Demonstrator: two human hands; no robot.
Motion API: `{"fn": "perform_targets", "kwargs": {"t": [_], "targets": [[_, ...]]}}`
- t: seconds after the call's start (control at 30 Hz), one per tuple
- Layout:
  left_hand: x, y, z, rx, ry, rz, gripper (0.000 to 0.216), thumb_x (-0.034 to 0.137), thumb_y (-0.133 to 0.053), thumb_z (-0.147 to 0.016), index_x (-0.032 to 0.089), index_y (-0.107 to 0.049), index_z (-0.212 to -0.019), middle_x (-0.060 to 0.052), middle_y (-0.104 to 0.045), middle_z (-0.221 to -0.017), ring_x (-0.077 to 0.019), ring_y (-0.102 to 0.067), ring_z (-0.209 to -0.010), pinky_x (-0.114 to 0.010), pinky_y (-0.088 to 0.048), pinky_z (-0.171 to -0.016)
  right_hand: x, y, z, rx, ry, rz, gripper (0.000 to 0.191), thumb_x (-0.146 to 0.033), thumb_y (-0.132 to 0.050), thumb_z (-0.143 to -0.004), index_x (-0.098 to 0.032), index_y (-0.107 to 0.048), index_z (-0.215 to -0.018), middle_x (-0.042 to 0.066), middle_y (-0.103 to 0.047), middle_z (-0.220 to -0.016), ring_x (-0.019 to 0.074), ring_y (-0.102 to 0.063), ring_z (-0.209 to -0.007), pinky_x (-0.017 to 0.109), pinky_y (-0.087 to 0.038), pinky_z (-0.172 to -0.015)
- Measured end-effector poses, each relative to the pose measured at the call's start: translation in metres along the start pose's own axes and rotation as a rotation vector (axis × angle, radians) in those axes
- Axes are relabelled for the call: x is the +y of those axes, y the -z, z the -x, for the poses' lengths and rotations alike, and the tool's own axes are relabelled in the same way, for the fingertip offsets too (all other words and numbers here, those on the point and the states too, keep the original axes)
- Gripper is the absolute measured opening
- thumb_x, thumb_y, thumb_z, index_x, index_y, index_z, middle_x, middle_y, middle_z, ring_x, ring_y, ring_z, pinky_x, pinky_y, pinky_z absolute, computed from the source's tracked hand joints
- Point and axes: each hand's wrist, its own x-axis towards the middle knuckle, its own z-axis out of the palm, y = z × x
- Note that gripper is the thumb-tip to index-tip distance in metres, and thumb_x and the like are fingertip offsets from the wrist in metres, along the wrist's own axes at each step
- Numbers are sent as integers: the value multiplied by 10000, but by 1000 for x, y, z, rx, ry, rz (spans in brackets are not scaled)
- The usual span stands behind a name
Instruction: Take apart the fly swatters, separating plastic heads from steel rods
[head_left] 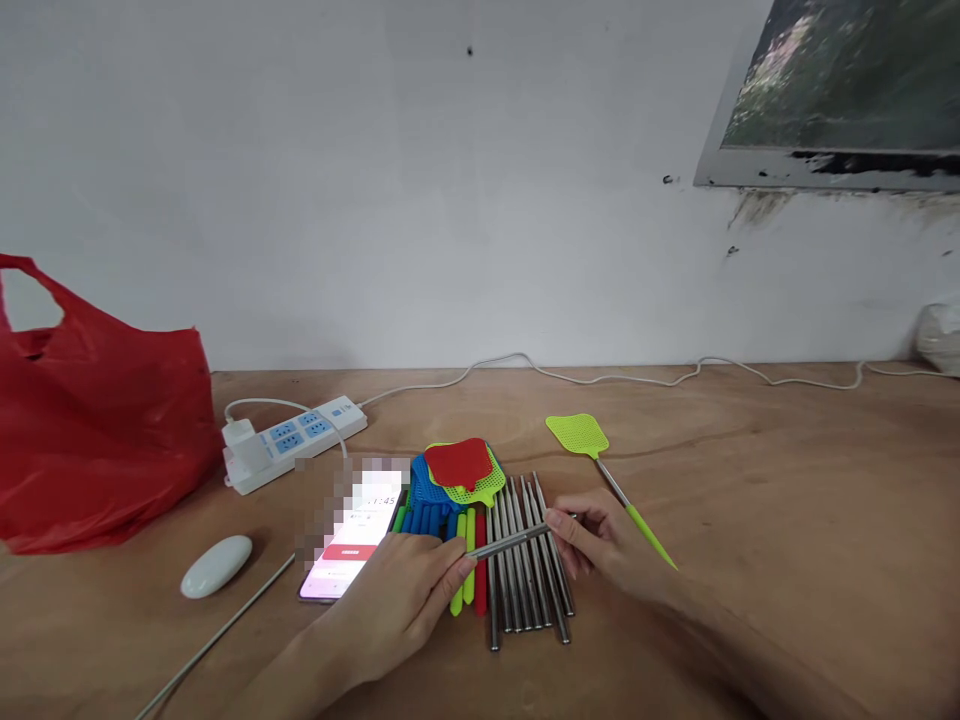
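Observation:
A thin metal rod (511, 543) is held slantwise between my two hands, above a row of similar metal rods (517, 590) lying side by side on the table. My left hand (409, 590) is closed on the rod's left end, and my right hand (604, 545) pinches the other end. Left of the row lie plastic handles in blue, lime, green and red, such as a red handle (481, 570); my left hand partly covers them. Behind them are stacked swatter heads, with a red swatter head (459, 463) on top. A lime fly swatter (577, 434) with metal shaft lies beyond my right hand.
A lit phone (352, 545) lies left of the handles, partly pixelated. Farther left are a white mouse-shaped object (217, 567), a power strip (300, 440) with a plugged-in charger, and a red plastic bag (105, 430). A white cable (600, 379) runs along the wall.

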Motion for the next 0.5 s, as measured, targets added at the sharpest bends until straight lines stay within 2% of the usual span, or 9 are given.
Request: {"fn": "perform_targets", "kwargs": {"t": [0.17, 0.37, 0.5], "targets": [[-1, 0, -1, 104, -111, -207, 422, 258, -208, -1082, 209, -484, -767, -18, -583, -707, -202, -523, -631, -321, -347, -595, 4, -5, -1, 58, -43, -81, 597, -671, -461, -953, -216, -435, -567, -65, -394, -450, 91, -330, -431, 251, -249, -459], [5, -10, -4, 238, -41, -433, 299, 181, -302, -1042, 183, -565, -900, -66, -650, -796, -254, -595, -684, -360, -424, -641, 7, -24, 0, 29, -82, -81, 568, -686, -451, -948, -209, -518, -647, -50, -461, -465, 105, -398, -428, 246, -298, -462], [13, -17, -6, 260, -78, -400, 243, 256, -349, -1065, 192, -564, -969, -51, -671, -811, -257, -631, -693, -345, -437, -623, 4, -35, 3, -12, -90, -92, 546, -677, -469, -942, -207, -543, -675, -45, -489, -473, 108, -433, -421, 236, -316, -445]]}}
